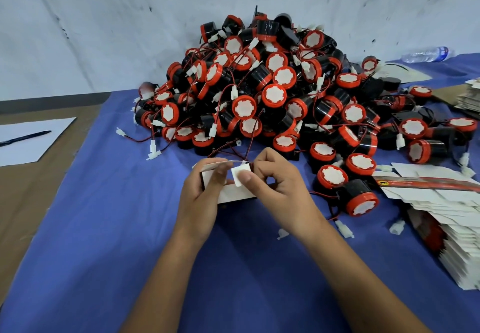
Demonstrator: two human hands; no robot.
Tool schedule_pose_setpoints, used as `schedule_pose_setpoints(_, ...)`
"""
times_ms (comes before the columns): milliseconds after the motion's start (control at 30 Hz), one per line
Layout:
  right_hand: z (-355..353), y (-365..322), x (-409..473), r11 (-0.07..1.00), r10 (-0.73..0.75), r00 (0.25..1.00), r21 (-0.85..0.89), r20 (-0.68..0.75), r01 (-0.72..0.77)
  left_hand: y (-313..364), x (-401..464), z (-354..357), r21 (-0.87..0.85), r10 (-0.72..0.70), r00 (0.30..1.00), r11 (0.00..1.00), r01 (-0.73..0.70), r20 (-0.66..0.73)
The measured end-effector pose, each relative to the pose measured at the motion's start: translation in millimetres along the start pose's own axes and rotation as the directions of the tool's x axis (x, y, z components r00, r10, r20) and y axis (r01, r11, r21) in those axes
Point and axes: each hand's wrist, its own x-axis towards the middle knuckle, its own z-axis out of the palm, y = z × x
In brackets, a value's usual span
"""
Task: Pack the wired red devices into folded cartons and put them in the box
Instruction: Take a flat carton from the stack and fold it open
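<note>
A big heap of red-and-black round devices [272,91] with red wires and white plugs covers the far middle of the blue cloth [104,229]. Just in front of it, my left hand [200,197] grips a small white carton [233,193] from the left side. My right hand [275,184] pinches a white flap [240,174] at the carton's open top. Thin red wires [233,151] run out of that opening toward the heap. The device inside the carton is hidden by my fingers and the flaps.
A slanting stack of flat unfolded cartons [446,218] lies at the right edge, with more at the far right [470,99]. A clear water bottle [426,54] lies behind. A white sheet with a pen [26,138] sits at the left on brown cardboard. Loose white plugs [342,229] lie near my right wrist.
</note>
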Motion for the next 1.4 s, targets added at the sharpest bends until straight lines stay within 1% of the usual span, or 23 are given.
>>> schedule_pose_setpoints(67,-3.7,3.7,0.3,1.000,0.013,0.999,-0.009,-0.031,-0.014,-0.8,-1.1,0.9,0.023,0.025,0.999,0.999,-0.026,0.022)
schedule_pose_setpoints(133,-8.1,8.2,0.5,0.997,0.044,0.998,0.058,-0.034,-0.042,0.3,-2.0,-0.2,0.060,0.086,0.995,0.994,-0.089,0.048)
schedule_pose_setpoints(200,-11.2,8.6,0.4,0.983,0.089,0.996,0.161,0.025,-0.092,-0.7,-0.9,-2.8,0.108,0.146,0.985,0.982,-0.155,0.093)
schedule_pose_setpoints(300,-11.0,9.5,0.6,0.982,0.062,0.995,0.172,0.079,-0.075,-3.8,-1.2,0.1,0.115,0.186,0.977,0.974,-0.198,0.104)
schedule_pose_setpoints(367,-6.9,9.3,0.2,0.976,0.054,0.998,0.212,0.031,-0.059,-2.9,-4.4,8.4,0.026,0.210,0.978,0.977,-0.209,-0.005)
schedule_pose_setpoints(433,3.2,6.7,-1.3,0.956,0.082,0.996,0.285,-0.034,-0.069,-0.9,-6.7,17.6,-0.087,0.183,0.978,0.978,-0.192,-0.102)
schedule_pose_setpoints(467,9.7,4.8,-3.0,0.936,0.102,0.993,0.342,-0.052,-0.078,0.6,-7.9,21.7,-0.168,0.133,0.986,0.975,-0.149,-0.101)
schedule_pose_setpoints(567,25.9,0.7,-7.4,0.873,0.191,0.980,0.465,-0.047,-0.148,6.3,-13.3,29.2,-0.383,-0.030,0.997,0.922,0.053,0.065)
schedule_pose_setpoints(633,28.5,3.8,-7.0,0.913,0.233,0.971,0.355,-0.052,-0.200,6.4,-13.4,29.3,-0.451,-0.114,0.984,0.877,0.166,0.139)
schedule_pose_setpoints(667,27.4,5.8,-6.4,0.962,0.200,0.978,0.201,-0.052,-0.186,6.2,-12.2,28.2,-0.493,-0.139,0.980,0.848,0.192,0.142)
schedule_pose_setpoints(700,25.8,8.1,-6.0,0.992,0.127,0.991,-0.004,-0.048,-0.127,5.8,-10.1,26.7,-0.536,-0.156,0.982,0.823,0.191,0.110)
schedule_pose_setpoints(733,25.6,9.2,-6.0,0.981,0.046,0.999,-0.186,-0.029,-0.050,5.1,-8.2,24.3,-0.565,-0.169,0.984,0.808,0.169,0.054)
schedule_pose_setpoints(767,26.7,8.9,-6.3,0.956,-0.019,1.000,-0.293,-0.008,0.016,5.5,-6.2,22.7,-0.579,-0.181,0.984,0.803,0.143,-0.008)
schedule_pose_setpoints(800,28.2,7.6,-7.0,0.947,-0.052,0.999,-0.317,0.013,0.054,6.1,-4.4,21.8,-0.580,-0.189,0.980,0.806,0.119,-0.061)
schedule_pose_setpoints(900,25.6,6.5,-8.2,0.981,-0.041,0.989,-0.180,0.145,0.067,6.2,-3.2,19.3,-0.508,-0.153,0.972,0.860,0.041,-0.181)
schedule_pose_setpoints(967,16.5,4.8,-6.9,0.994,0.035,0.963,0.092,0.267,-0.062,5.5,-1.7,15.0,-0.455,-0.099,0.968,0.890,-0.018,-0.232)
schedule_pose_setpoints(1000,12.5,3.5,-6.2,0.958,0.080,0.946,0.239,0.314,-0.160,6.0,-1.2,13.9,-0.436,-0.080,0.964,0.899,-0.040,-0.254)
schedule_pose_setpoints(1033,10.9,1.8,-6.1,0.921,0.118,0.940,0.318,0.320,-0.224,7.1,-1.6,14.5,-0.394,-0.055,0.956,0.917,-0.066,-0.287)
schedule_pose_setpoints(1100,15.0,-1.5,-6.7,0.933,0.179,0.959,0.271,0.219,-0.236,8.5,-6.9,17.7,-0.144,0.103,0.921,0.975,-0.168,-0.376)
schedule_pose_setpoints(1167,22.1,-1.6,-7.6,0.952,0.197,0.972,0.211,0.125,-0.220,5.2,-14.0,21.5,0.134,0.300,0.867,0.954,-0.269,-0.397)
schedule_pose_setpoints(1200,24.4,-1.0,-7.4,0.947,0.198,0.972,0.230,0.129,-0.223,3.9,-15.9,22.7,0.212,0.352,0.847,0.934,-0.288,-0.399)
schedule_pose_setpoints(1300,21.2,-1.4,-5.0,0.934,0.166,0.967,0.284,0.193,-0.217,3.2,-15.8,21.5,0.311,0.384,0.856,0.908,-0.281,-0.346)
schedule_pose_setpoints(1400,19.5,-3.7,-3.9,0.931,0.158,0.977,0.308,0.145,-0.196,5.3,-14.3,20.9,0.336,0.392,0.885,0.893,-0.299,-0.253)
